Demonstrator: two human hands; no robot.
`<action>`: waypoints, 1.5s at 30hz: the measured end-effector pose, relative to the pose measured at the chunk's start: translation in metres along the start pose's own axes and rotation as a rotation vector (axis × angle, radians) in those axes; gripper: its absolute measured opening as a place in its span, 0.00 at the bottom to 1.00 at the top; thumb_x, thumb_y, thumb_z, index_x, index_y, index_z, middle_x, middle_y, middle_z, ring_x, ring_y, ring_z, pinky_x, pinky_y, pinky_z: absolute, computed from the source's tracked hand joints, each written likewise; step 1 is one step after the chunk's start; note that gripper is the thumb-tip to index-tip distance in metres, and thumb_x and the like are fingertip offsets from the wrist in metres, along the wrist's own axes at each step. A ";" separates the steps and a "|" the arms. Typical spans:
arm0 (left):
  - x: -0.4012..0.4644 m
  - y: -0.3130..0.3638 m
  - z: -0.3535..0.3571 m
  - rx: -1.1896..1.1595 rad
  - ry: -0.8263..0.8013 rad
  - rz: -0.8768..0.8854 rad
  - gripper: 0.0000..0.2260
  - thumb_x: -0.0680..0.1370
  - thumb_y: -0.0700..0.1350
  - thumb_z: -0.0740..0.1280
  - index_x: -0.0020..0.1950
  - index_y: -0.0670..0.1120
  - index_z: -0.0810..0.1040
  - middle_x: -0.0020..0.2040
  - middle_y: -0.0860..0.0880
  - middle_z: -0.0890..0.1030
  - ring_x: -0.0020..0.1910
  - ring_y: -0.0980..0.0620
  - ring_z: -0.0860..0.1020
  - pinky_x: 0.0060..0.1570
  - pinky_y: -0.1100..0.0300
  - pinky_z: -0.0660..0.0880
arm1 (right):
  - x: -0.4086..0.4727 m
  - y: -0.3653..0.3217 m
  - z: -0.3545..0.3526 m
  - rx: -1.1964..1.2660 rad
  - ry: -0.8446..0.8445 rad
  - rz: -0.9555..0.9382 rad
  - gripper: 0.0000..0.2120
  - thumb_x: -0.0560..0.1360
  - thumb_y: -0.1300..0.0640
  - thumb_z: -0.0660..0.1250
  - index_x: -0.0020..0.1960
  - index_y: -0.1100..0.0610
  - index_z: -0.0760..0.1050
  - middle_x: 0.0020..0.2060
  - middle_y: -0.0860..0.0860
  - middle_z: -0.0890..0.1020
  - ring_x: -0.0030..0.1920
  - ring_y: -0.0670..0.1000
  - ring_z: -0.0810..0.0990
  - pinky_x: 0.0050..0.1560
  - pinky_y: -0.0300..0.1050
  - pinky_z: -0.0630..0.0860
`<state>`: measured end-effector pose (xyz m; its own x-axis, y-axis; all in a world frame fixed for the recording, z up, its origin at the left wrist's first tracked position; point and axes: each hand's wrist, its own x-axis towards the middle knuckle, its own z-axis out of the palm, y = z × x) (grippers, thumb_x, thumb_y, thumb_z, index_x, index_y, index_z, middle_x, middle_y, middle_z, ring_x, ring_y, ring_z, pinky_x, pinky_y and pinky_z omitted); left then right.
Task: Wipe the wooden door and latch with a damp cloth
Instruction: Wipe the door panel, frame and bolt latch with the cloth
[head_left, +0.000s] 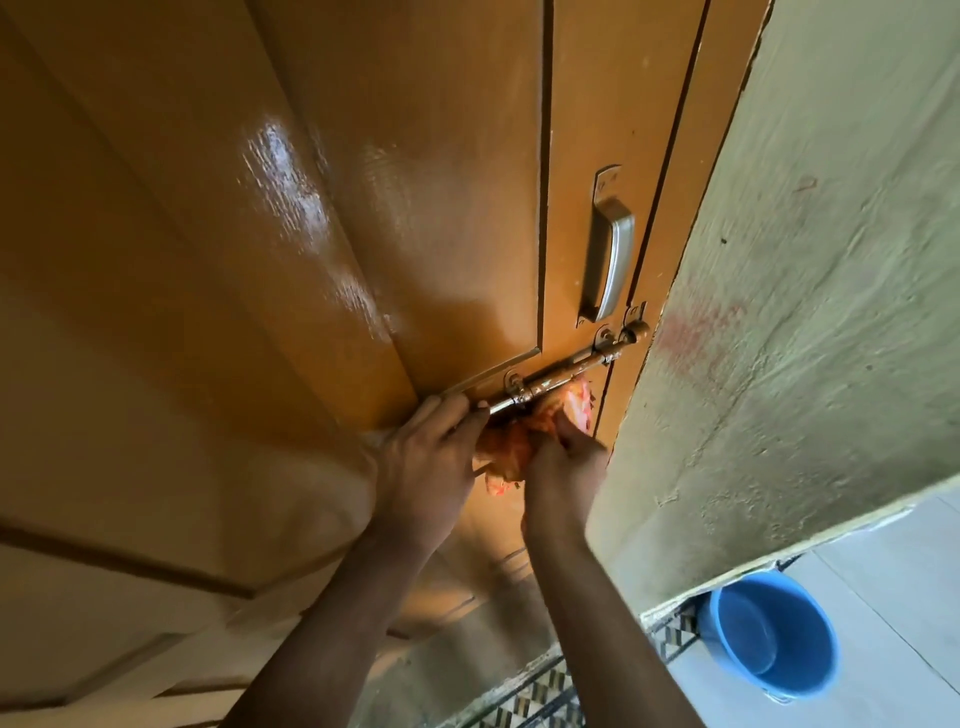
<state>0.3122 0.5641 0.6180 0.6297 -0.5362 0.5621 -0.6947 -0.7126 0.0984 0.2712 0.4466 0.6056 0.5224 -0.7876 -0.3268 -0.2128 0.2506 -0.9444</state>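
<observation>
Gripping latch (566, 366) bolt end, left hand (426, 462) fingers curled on it; right hand (563, 467) clutches orange cloth (511, 449) under latch on door (260, 260).

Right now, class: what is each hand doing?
Left hand: grips the latch bolt.
Right hand: holds the cloth under the latch.

Both your bare forearms rise from the bottom centre of the frame towards its middle; your left hand (423, 467) sits back-of-hand towards the camera, fingers curled and pinching at the fingertips; your right hand (563, 462), just beside it on the right, is clenched, knuckles upward.
</observation>
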 end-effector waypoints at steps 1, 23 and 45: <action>0.000 0.001 0.000 0.001 0.001 -0.005 0.07 0.78 0.40 0.73 0.55 0.44 0.87 0.44 0.48 0.80 0.42 0.48 0.78 0.33 0.57 0.75 | -0.002 0.008 0.001 -0.013 -0.006 -0.013 0.12 0.77 0.66 0.62 0.43 0.55 0.83 0.36 0.50 0.85 0.35 0.49 0.82 0.35 0.48 0.82; 0.000 0.007 0.000 -0.051 0.086 -0.044 0.05 0.75 0.37 0.78 0.50 0.43 0.88 0.43 0.46 0.82 0.40 0.47 0.79 0.40 0.64 0.67 | -0.002 0.016 -0.008 -0.464 -0.134 -0.976 0.31 0.73 0.73 0.66 0.75 0.64 0.70 0.76 0.60 0.69 0.79 0.65 0.61 0.62 0.47 0.77; -0.002 -0.005 0.000 -0.049 0.046 0.078 0.11 0.74 0.35 0.77 0.57 0.40 0.87 0.49 0.44 0.82 0.48 0.47 0.79 0.39 0.55 0.80 | 0.026 0.028 -0.025 -0.692 -0.250 -1.162 0.32 0.73 0.71 0.71 0.76 0.63 0.69 0.77 0.61 0.68 0.78 0.65 0.61 0.64 0.52 0.75</action>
<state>0.3144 0.5695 0.6165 0.5566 -0.5671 0.6071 -0.7582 -0.6455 0.0922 0.2578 0.4191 0.5720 0.7987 -0.2095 0.5641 0.1194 -0.8636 -0.4898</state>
